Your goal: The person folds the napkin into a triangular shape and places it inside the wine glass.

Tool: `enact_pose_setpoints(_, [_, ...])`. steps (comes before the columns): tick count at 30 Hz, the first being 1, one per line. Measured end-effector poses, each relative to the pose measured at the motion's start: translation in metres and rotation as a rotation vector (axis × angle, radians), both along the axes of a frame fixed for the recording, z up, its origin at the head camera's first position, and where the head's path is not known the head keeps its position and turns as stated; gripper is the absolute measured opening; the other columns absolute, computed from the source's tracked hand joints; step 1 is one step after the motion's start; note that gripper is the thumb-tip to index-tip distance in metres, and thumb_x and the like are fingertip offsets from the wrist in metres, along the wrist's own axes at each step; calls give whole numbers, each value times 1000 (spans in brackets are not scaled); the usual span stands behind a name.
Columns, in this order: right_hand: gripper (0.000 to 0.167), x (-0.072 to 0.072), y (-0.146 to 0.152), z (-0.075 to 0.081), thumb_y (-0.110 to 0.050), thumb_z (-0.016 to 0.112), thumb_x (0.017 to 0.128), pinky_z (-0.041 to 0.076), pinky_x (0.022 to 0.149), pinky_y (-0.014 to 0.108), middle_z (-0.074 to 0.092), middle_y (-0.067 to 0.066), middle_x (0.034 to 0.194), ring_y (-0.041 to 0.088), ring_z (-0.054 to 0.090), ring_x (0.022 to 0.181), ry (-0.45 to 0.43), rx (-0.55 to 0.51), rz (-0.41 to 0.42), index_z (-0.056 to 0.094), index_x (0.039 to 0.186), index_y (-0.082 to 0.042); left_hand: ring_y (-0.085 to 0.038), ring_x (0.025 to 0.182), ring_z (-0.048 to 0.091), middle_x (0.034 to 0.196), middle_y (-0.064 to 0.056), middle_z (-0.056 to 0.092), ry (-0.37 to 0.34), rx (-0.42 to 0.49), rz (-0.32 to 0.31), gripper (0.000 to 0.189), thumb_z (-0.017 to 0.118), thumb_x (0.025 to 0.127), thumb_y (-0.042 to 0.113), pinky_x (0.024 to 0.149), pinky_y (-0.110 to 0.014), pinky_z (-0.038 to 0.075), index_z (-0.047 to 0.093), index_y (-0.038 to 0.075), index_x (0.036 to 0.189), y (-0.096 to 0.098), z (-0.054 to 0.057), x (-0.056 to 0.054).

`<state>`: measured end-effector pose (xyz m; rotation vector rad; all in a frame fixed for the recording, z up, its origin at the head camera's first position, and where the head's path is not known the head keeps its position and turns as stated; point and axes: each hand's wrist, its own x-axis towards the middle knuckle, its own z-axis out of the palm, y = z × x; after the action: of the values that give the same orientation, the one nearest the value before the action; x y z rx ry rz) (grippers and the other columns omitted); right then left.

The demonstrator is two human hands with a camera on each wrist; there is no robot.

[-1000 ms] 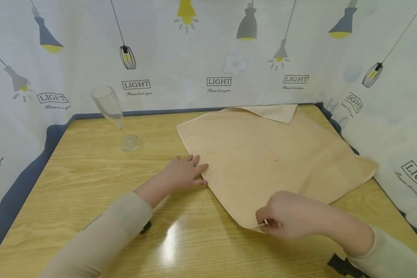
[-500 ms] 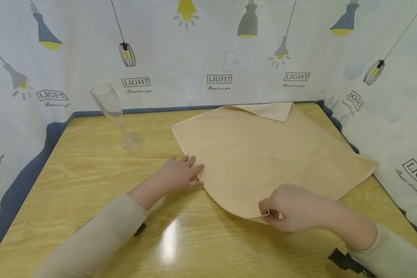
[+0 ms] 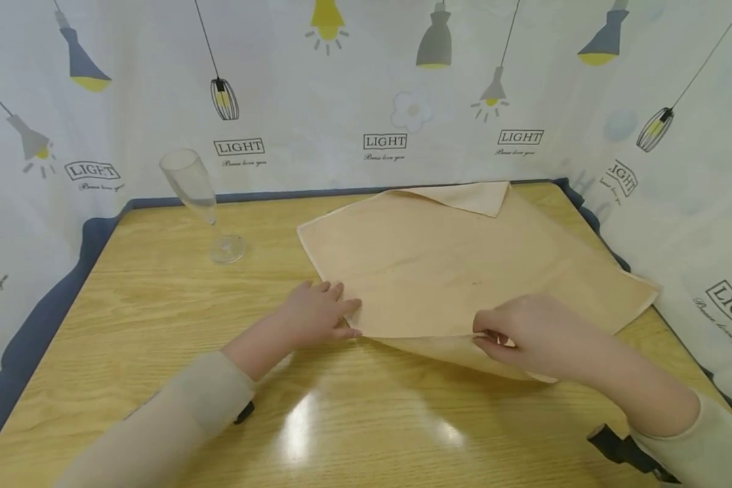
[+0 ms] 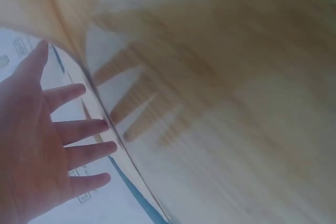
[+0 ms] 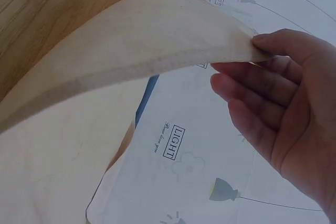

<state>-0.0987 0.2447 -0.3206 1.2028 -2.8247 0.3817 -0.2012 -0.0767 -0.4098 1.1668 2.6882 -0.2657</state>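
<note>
A peach-coloured cloth [image 3: 427, 264] with a stitched hem lies across the right and middle of the wooden table. My right hand [image 3: 533, 332] pinches its near edge between thumb and forefinger and holds it off the table, the other fingers loosely bent in the right wrist view. Part of the cloth's underside hangs below that edge. At the cloth's left edge, my left hand [image 3: 317, 315] rests with spread fingers; the left wrist view shows these fingers [image 4: 84, 127] fairly straight. Along the far side, a flap [image 3: 478, 198] of the cloth is folded over.
An upright, clear champagne flute [image 3: 228, 249] stands at the back left of the wooden table [image 3: 158, 298]. White sheeting [image 3: 317, 88] printed with lamps rises behind and beside the table. A black device [image 3: 628, 454] is attached near my right wrist.
My right hand has moved away from me and slightly right, lifting the near edge of the cloth and beginning to turn it over. The left hand has shifted slightly; the flute stands still.
</note>
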Motion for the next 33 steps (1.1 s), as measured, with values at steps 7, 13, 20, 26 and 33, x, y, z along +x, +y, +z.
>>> enact_pose_setpoints(7, [13, -5, -2, 0, -16, 71, 89, 43, 51, 23, 52, -21, 66, -4, 45, 56, 83, 1, -134, 62, 81, -22, -29, 123, 52, 136, -5, 57, 95, -6, -84, 76, 36, 90, 75, 105, -56, 34, 51, 23, 143, 25, 3, 0])
enact_pose_setpoints(13, [7, -9, -5, -8, -11, 66, 91, 41, 50, 25, 50, -18, 67, -1, 43, 56, 94, -78, -221, 62, 90, -17, -42, 137, 34, 154, -14, 33, -25, -12, -56, 80, 39, 88, 76, 108, -60, 27, 35, 28, 152, 29, -4, -7])
enact_pose_setpoints(20, [19, -5, -5, -7, -2, 62, 90, 36, 48, 17, 36, -21, 64, -6, 33, 52, 21, -184, -30, 57, 91, -20, -51, 138, 22, 157, -19, 21, -112, 8, -76, 74, 41, 92, 70, 109, -57, 29, 30, 31, 154, 24, -10, -10])
enact_pose_setpoints(26, [19, 1, -7, -1, -1, 62, 89, 35, 47, 12, 39, -21, 64, -8, 33, 53, 59, -215, 109, 57, 93, -19, -55, 136, 22, 156, -23, 21, -151, 38, -96, 71, 44, 94, 65, 110, -55, 27, 32, 28, 154, 21, -7, -4])
enact_pose_setpoints(33, [18, 3, -2, 11, -27, 43, 105, 29, 46, 10, 35, -20, 64, -8, 30, 53, 153, -258, 151, 54, 93, -20, -53, 137, 24, 156, -21, 24, -158, 48, -89, 69, 45, 94, 64, 109, -55, 30, 34, 30, 153, 14, -6, 7])
